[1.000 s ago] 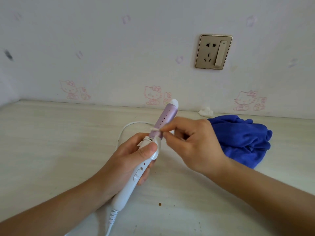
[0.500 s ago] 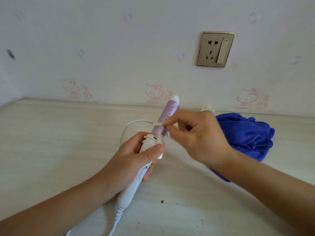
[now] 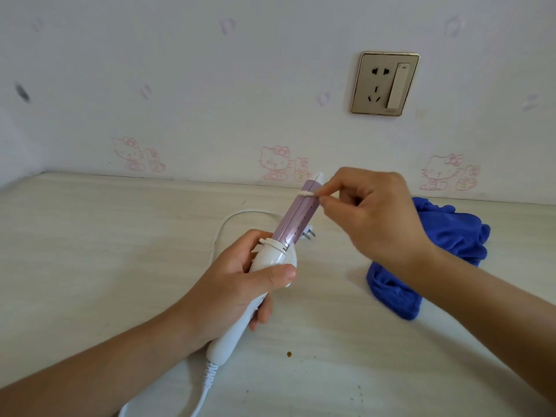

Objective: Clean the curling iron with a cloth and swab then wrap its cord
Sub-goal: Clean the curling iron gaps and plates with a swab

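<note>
Purple-barrelled curling iron (image 3: pixel 296 219) | our left hand (image 3: pixel 234 284) grips its handle | our right hand (image 3: pixel 370 212) pinches swab (image 3: pixel 305 194) onto barrel near tip | cloth (image 3: pixel 451 233) on table (image 3: pixel 90 251)

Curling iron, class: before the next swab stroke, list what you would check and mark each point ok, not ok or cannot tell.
1. Unplugged: ok. The plug lies on the table; the socket is empty.
2. Firm grip: ok. The left hand wraps the handle of the curling iron.
3. Swab contact: ok. The right hand pinches the swab, its tip on the barrel.
4. Barrel cool: cannot tell.
5. Cloth handy: ok. The cloth lies by the right wrist.
6. Cord wrapped: not ok. The cord lies loose.
</note>
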A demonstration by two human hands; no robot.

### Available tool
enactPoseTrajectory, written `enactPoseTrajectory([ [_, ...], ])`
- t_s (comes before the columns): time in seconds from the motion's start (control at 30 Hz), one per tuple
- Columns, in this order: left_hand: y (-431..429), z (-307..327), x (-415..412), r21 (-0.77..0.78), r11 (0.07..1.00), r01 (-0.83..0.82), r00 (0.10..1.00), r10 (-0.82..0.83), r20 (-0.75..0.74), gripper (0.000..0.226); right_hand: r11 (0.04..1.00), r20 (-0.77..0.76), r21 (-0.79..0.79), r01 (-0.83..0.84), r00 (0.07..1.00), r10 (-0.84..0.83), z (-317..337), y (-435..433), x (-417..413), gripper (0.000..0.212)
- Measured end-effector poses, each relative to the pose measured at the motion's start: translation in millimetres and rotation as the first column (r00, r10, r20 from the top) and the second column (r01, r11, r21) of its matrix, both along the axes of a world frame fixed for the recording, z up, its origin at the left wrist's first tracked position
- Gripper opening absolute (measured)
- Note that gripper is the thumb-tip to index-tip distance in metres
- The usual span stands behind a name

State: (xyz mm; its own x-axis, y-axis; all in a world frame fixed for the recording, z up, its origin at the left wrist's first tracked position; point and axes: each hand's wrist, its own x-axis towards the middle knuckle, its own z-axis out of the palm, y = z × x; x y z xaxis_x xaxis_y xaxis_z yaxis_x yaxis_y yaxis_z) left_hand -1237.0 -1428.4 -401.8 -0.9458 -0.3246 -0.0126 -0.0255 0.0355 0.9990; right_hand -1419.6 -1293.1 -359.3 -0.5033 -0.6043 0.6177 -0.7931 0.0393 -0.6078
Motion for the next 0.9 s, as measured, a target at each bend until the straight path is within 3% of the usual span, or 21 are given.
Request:
enactPoseTrajectory([
  [0.1, -1, -1, 0, 0.008, 1.000, -0.002, 1.000, 0.002, 0.020, 0.039, 0.999, 0.012, 0.026, -0.043, 0.999, 0.043, -6, 1, 4, 0.023],
  [0.23, -1, -2, -2, 0.016, 1.000, -0.018, 1.000, 0.017, 0.015, 0.042, 0.980, -0.060, 0.108, -0.164, 0.983, 0.171, -22, 0, 34, 0.011],
  [0.43, -3, -3, -1, -0.013, 1.000, -0.004, 1.000, 0.005, 0.027, 0.054, 1.000, 0.003, 0.023, -0.007, 1.000, 0.007, -5, -3, 4, 0.018],
  [0.67, -3, -2, -1, -0.036, 0.999, 0.040, 0.999, -0.039, 0.026, 0.045, 0.988, -0.061, 0.062, -0.140, 0.988, 0.144, -21, 1, 30, 0.014],
  [0.9, -6, -2, 2, -0.003, 0.999, 0.052, 0.998, -0.052, 0.030, 0.046, 0.999, 0.028, -0.037, -0.030, 0.999, 0.031, -11, -1, 3, 0.017],
])
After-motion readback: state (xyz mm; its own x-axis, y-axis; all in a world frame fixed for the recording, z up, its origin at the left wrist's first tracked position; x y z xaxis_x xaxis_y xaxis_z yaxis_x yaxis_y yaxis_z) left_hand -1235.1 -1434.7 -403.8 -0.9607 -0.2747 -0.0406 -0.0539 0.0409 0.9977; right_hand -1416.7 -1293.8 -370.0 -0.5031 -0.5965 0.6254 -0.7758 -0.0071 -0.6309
